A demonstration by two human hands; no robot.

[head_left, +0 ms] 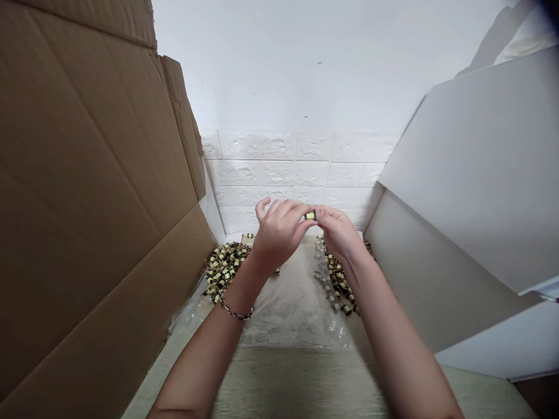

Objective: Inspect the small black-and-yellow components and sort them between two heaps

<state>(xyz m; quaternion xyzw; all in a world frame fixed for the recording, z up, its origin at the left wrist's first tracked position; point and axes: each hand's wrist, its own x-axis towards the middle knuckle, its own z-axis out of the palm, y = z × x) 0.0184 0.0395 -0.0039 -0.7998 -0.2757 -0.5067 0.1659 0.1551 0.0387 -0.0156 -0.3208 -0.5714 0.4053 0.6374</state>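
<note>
Held up in front of the white wall is a small black-and-yellow coil (311,215), apparently a wound bobbin. My left hand (279,233) pinches it from the left between thumb and fingers, its little finger sticking out. From the right, my right hand (339,230) grips the other end, so the fingertips of both hands nearly meet. Below and left lies a heap of similar coils (223,269), partly behind my left forearm. Another heap of coils (343,282) sits on the right, partly covered by my right hand and forearm.
A clear plastic bag (292,314) lies flat between the heaps on the pale tabletop (297,384). Tall brown cardboard (96,192) walls off the left side. White panels (471,174) stand on the right, and a white brick-patterned wall (279,171) closes the back.
</note>
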